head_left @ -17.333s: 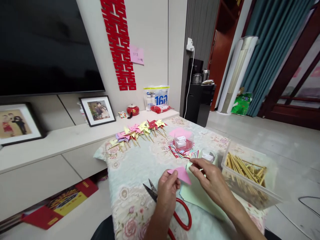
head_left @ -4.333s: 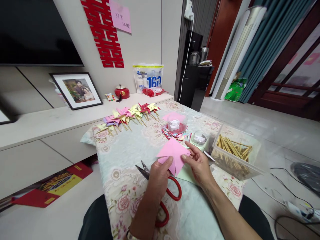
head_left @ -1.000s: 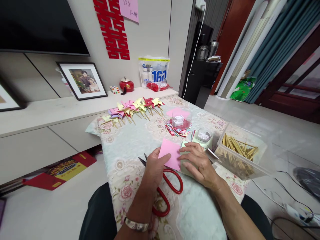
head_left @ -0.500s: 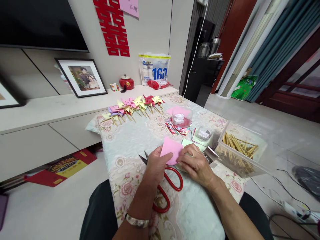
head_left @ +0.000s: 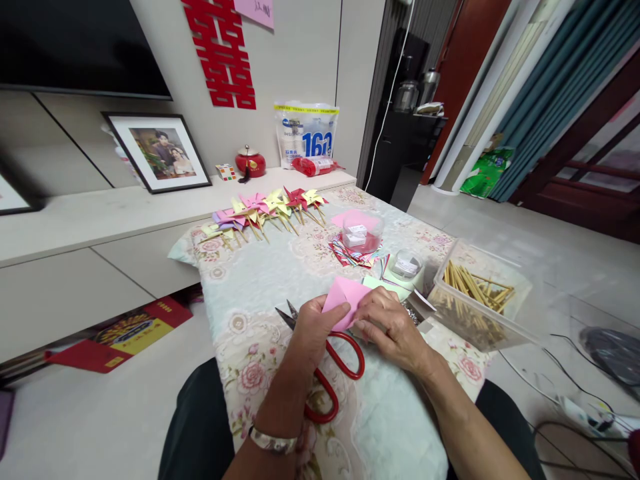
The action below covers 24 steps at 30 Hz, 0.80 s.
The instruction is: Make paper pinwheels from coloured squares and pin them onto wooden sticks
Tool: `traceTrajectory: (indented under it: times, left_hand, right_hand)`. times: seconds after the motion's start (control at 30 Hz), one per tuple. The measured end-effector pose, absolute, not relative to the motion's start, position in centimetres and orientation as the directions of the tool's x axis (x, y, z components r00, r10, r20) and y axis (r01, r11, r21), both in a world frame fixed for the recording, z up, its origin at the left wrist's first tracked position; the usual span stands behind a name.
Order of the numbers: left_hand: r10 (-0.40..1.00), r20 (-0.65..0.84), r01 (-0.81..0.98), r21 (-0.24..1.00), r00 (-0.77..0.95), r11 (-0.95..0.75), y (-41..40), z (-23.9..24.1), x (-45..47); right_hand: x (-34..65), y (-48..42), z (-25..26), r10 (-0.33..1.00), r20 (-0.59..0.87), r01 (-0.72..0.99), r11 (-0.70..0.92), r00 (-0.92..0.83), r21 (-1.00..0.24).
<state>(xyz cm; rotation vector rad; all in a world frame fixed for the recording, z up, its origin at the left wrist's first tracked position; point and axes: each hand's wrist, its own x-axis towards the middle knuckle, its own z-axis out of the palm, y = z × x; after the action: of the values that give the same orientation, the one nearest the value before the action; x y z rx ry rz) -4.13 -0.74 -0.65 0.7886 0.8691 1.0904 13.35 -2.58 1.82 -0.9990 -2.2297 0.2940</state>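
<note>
A piece of pink paper is held up between my two hands above the table. My left hand pinches its left side, thumb on the front face. At the right edge, my right hand has its fingers closed on the paper; a flap there looks folded inward. Scissors with red handles lie partly under my left hand and wrist, blades pointing up and left. Just beyond my right hand lie pale green paper sheets and an open box with small metal pieces.
Several paper pinwheels on sticks lie along the far left table edge. A clear round tub stands on colourful paper near a smaller clear tub. On the right is a plastic bin of thin sticks.
The right side of the pink paper has been bent over toward the middle by my right hand. My left hand keeps its hold. The whole view has shifted slightly.
</note>
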Motion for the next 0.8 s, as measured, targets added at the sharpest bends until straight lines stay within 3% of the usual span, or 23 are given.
traceTrajectory:
  times: [0.8]
  left_hand:
    - [0.958, -0.16, -0.404, 0.881, 0.237, 0.247, -0.64, -0.97, -3.76]
  right_hand:
    - [12.4, -2.44, 1.4, 0.905, 0.36, 0.655, 0.415, -0.226, -0.631]
